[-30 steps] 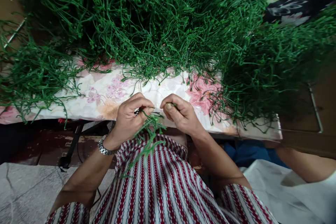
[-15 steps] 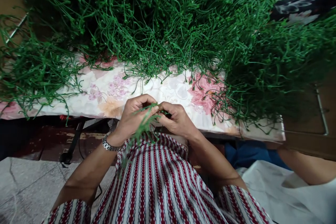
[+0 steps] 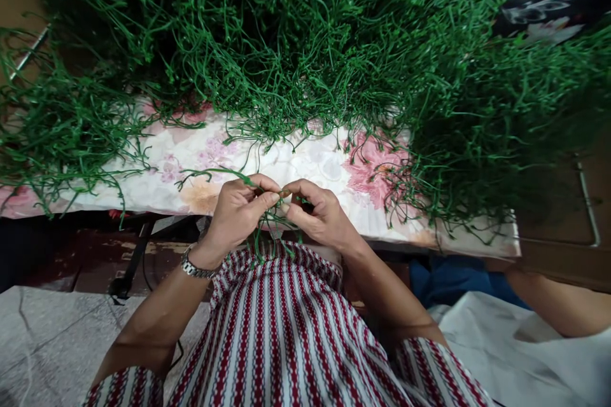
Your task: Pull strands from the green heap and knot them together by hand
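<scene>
Thumb and fingertips of my left hand [image 3: 241,210] are pinched on a few thin green stems [image 3: 270,229] that look like artificial plant sprigs. Some stems hang below the fingers over the striped clothing. Another green stem [image 3: 212,172] sticks out leftward above that hand. My right hand [image 3: 319,213] meets it tip to tip, closed in a pinch on the same stems; a small brownish bit shows between the fingertips. Exactly how the stems are joined there is hidden by the fingers. Both hands are at the near edge of the flower-patterned cloth [image 3: 296,162].
A large heap of green stems [image 3: 286,32] covers the far side of the table. Smaller piles lie at the left [image 3: 71,127] and right [image 3: 472,152]. Brown cardboard [image 3: 554,229] with a metal handle is at the right. Another person's arm [image 3: 558,299] shows at lower right.
The blurred green stems that swung over my left hand and wrist now hang below the fingers, and one extends left above it. Both hands remain together in nearly the same place.
</scene>
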`<state>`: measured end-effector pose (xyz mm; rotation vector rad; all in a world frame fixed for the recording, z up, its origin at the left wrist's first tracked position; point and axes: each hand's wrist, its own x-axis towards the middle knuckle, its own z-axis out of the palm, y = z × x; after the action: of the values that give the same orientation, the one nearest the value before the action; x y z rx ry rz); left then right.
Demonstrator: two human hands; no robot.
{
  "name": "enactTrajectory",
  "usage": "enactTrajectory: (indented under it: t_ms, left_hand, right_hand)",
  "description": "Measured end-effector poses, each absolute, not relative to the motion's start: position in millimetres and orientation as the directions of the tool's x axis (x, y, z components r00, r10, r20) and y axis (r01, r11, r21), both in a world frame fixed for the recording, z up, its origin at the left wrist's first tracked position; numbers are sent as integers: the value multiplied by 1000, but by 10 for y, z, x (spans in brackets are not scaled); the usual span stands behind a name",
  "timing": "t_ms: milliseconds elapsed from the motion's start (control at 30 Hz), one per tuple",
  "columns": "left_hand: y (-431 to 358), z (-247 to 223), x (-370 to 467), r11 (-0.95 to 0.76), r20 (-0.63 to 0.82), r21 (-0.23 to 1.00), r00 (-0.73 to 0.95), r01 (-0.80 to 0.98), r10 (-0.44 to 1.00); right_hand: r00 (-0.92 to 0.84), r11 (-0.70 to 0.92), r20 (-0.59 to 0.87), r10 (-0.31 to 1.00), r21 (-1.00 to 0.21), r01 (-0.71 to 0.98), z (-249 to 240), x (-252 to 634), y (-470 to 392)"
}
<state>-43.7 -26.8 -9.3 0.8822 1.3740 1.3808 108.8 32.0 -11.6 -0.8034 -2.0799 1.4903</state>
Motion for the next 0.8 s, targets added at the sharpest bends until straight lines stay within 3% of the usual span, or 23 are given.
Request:
enactTrajectory:
  t_ms: [233,467,633,800]
  left_hand:
    - [-323,-90,-344,-95,172,964,-310,247,935]
    - [-318,-74,-355,-166,262,917,-231,363,937]
    - [-315,-104,-364,-141,160,982,-159,124,974]
    - [-284,-127,-303,-123,71,961,-213,-247,975]
  right_hand:
    - [-727,281,-1,686,-922,267,-138,1076,283]
    - [-735,98,-48,676,-983,154,-188,1085,281]
    - [-768,73,-47,639,-990,122,-167,1100,277]
    - [-777,146,96,622,-989,-5,-155,1078,276]
